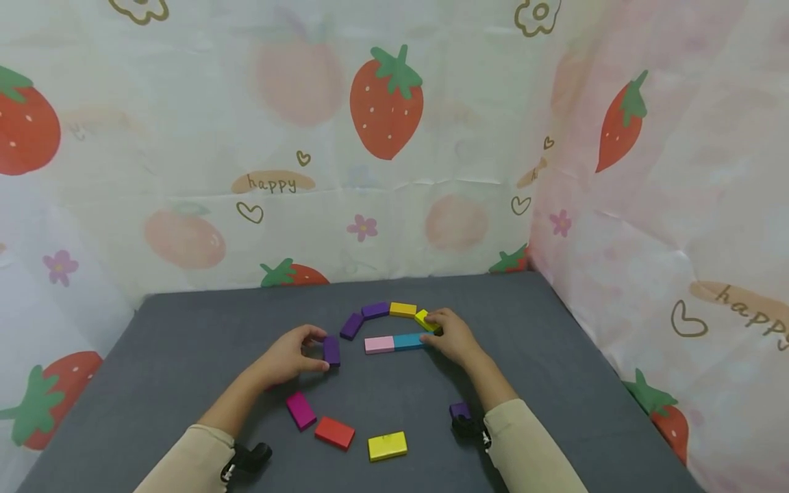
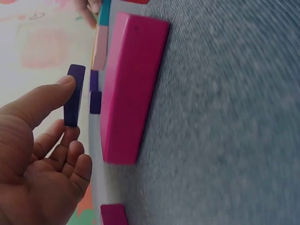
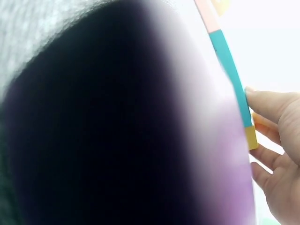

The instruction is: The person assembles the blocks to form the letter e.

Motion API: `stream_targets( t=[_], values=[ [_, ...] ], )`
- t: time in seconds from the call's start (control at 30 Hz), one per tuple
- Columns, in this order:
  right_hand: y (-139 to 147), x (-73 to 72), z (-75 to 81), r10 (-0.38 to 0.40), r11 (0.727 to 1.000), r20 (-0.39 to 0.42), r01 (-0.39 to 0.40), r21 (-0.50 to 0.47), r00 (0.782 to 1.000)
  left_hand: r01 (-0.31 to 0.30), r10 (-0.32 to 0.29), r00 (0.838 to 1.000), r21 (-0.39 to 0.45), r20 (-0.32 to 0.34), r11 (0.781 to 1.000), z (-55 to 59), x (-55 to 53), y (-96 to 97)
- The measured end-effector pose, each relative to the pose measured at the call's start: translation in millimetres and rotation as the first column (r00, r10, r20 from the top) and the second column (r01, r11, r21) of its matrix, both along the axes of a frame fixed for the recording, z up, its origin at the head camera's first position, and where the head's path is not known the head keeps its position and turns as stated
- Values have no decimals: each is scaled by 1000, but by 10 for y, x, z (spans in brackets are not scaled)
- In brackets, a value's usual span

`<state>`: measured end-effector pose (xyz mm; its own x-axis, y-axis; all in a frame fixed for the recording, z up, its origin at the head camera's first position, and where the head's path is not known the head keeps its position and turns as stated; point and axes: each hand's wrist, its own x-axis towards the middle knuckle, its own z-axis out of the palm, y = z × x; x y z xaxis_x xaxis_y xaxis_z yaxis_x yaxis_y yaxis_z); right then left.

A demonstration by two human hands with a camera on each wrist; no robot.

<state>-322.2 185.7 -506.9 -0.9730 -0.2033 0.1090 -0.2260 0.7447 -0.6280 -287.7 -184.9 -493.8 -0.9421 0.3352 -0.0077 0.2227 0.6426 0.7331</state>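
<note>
My left hand [image 1: 288,356] pinches a purple block [image 1: 331,351] between thumb and fingers; the left wrist view also shows this purple block [image 2: 74,96] between the thumb and fingertips. My right hand [image 1: 455,337] has its fingers around a yellow block [image 1: 424,320] at the right end of a curved row. Its thumb lies by the blue block [image 1: 409,341], which adjoins a pink block [image 1: 379,344]. The curve also has two purple blocks, one tilted [image 1: 352,326] and one flatter [image 1: 375,311], and an orange-yellow block [image 1: 403,310].
Nearer on the grey tabletop [image 1: 203,342] lie a magenta block [image 1: 301,411], a red block [image 1: 335,433] and a yellow block [image 1: 387,446]. Another purple block [image 1: 459,410] is partly hidden by the right wrist camera. A dark blurred shape [image 3: 103,122] fills much of the right wrist view.
</note>
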Motion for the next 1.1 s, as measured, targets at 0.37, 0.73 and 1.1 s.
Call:
stream_targets(
  t=[0.37,0.73,1.1],
  values=[
    [-5,18,23,2,1000,-4,-2,14,1000,-36,38,998,-37,46,999,-8,-79,179],
    [-9,25,24,-3,1000,2,3,-7,1000,-41,47,996,-73,78,996,-38,-140,257],
    [-15,25,25,-1,1000,-1,1,2,1000,-8,12,999,-103,42,995,-56,-172,279]
  ],
)
